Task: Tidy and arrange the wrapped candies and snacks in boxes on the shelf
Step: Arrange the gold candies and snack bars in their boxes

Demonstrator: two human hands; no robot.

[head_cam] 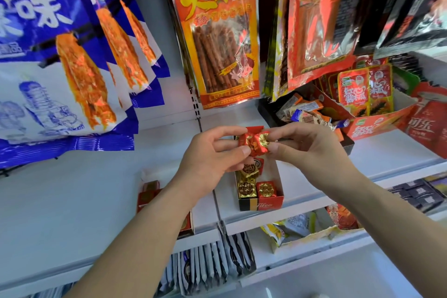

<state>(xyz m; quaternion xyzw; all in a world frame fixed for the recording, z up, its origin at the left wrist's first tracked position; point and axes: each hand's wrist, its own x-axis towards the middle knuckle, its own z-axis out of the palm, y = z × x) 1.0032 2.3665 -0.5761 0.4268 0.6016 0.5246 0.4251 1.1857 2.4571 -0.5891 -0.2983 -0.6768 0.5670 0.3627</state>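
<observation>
Above an open red and black candy box [271, 203] on the white shelf, my two hands meet. My left hand [210, 155] pinches a red foil candy [246, 140] between thumb and fingers. My right hand [307, 147] pinches a second red foil candy [263, 141] with a gold seal, touching the first. Inside the box lie gold candies [246, 189] and one red candy [266, 190] near its front. More candies sit under my left fingers, partly hidden.
A black tray [271, 113] of mixed wrapped candies and a torn red carton [377, 126] of sachets stand at right. Hanging snack bags, blue [60, 68] and orange [217, 31], crowd above. Another red box [150, 196] sits at left, behind my left forearm. Lower shelves hold packets.
</observation>
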